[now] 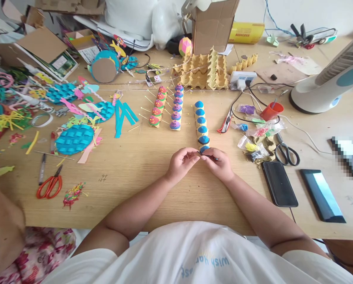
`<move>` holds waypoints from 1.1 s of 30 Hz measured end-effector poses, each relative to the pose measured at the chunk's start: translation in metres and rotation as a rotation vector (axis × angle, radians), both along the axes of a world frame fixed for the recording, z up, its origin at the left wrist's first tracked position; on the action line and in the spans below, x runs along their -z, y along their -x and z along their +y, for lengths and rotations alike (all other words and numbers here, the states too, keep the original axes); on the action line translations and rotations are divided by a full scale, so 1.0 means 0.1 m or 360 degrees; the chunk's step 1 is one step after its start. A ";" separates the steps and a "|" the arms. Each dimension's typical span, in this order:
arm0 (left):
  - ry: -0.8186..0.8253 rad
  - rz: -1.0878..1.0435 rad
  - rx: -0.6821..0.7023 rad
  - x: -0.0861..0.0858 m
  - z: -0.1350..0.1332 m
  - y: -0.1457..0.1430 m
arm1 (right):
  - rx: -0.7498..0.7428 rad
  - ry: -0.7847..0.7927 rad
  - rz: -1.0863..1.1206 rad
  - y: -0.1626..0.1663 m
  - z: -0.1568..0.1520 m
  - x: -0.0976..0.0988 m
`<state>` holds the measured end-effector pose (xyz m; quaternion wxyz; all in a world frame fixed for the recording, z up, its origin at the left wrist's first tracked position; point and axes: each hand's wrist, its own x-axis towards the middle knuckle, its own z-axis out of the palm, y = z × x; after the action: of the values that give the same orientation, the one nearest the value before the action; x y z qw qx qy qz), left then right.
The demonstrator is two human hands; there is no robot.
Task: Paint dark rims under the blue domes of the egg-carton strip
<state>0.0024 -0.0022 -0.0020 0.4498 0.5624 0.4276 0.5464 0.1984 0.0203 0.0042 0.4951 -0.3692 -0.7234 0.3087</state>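
My left hand (pixel 181 161) and my right hand (pixel 218 162) meet at the middle of the wooden table (pixel 141 185), fingers curled together on a small blue-topped egg-carton cup (pixel 204 149). That cup is the nearest of a row of blue-topped cups (pixel 201 124) running away from me. Two more rows stand to the left: purple-topped cups (pixel 176 108) and red-and-green cups (pixel 157 108) with toothpicks stuck in them.
Red scissors (pixel 49 185) and pens lie at the left, by blue woven paper shapes (pixel 74 139) and paper scraps. Black scissors (pixel 286 152), bags of coloured clay (pixel 253 146), a red cup (pixel 271 111), two phones (pixel 279 183) and a fan (pixel 327 85) occupy the right. Egg cartons (pixel 206 71) stand behind.
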 end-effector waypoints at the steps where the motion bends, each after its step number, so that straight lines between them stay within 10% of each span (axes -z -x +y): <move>1: 0.0011 -0.0008 0.0017 0.00 0.00 -0.01 | -0.0010 -0.0006 0.0006 0.00 0.00 -0.01; 23: -0.0072 0.0175 -0.0041 -0.01 0.01 0.01 | -0.0149 0.0428 0.0212 0.01 -0.04 0.00; 33: -0.0014 0.0025 -0.0010 -0.01 0.01 0.00 | -0.0015 0.0222 0.0112 0.01 -0.02 0.01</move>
<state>0.0025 -0.0014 -0.0015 0.4424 0.5673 0.4304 0.5452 0.1974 0.0186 0.0032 0.4918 -0.3883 -0.6839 0.3735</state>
